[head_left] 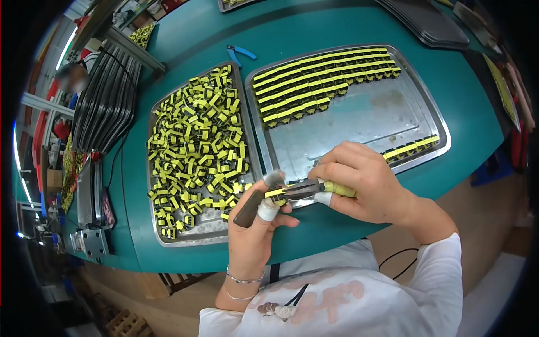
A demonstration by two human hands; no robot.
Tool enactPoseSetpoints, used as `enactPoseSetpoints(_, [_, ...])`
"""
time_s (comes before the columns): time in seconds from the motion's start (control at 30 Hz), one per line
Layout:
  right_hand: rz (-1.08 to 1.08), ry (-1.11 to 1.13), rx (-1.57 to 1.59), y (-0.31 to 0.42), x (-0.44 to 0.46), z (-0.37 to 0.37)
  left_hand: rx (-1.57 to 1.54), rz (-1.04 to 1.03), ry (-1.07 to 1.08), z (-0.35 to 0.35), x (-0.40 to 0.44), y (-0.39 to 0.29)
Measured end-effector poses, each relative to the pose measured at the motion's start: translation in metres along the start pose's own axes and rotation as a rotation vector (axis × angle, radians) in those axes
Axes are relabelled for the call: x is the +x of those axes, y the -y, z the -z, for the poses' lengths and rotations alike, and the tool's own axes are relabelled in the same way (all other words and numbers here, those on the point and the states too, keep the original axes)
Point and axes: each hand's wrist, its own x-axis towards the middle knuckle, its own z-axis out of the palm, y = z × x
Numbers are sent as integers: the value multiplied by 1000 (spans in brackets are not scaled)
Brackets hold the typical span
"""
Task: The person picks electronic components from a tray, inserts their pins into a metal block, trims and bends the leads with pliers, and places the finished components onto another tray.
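Note:
My left hand, with white tape on its fingers, pinches a small yellow-and-black part. A flat dark piece also lies in that hand, against the palm. My right hand grips pliers by their yellow-wrapped handle, and the jaws point left and meet the small part. Both hands are over the front edges of two metal trays. Loose yellow-and-black parts are heaped in the left tray. In the right tray, similar parts stand in rows at the back, with a short row at the front right.
Blue-handled cutters lie behind the trays on the green table. Dark trays are stacked at the back right, and more stand at the left. A metal fixture is at the table's left edge.

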Motion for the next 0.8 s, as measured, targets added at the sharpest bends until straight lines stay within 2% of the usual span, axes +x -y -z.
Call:
enactPoseSetpoints(0.17, [-7,63,-11,2,-1,-1,-39,4,-10,1,-4,4])
enactPoseSetpoints(0.47, [156,23,-209,1,-2,-3,59,1,-14,4,-6,6])
enactPoseSetpoints(0.67, [260,4,-220,-3,-3,-2,-72,75,97,11,-8,8])
enactPoseSetpoints(0.8, [247,1,-190,0,1,-1,-63,52,56,8,-11,6])
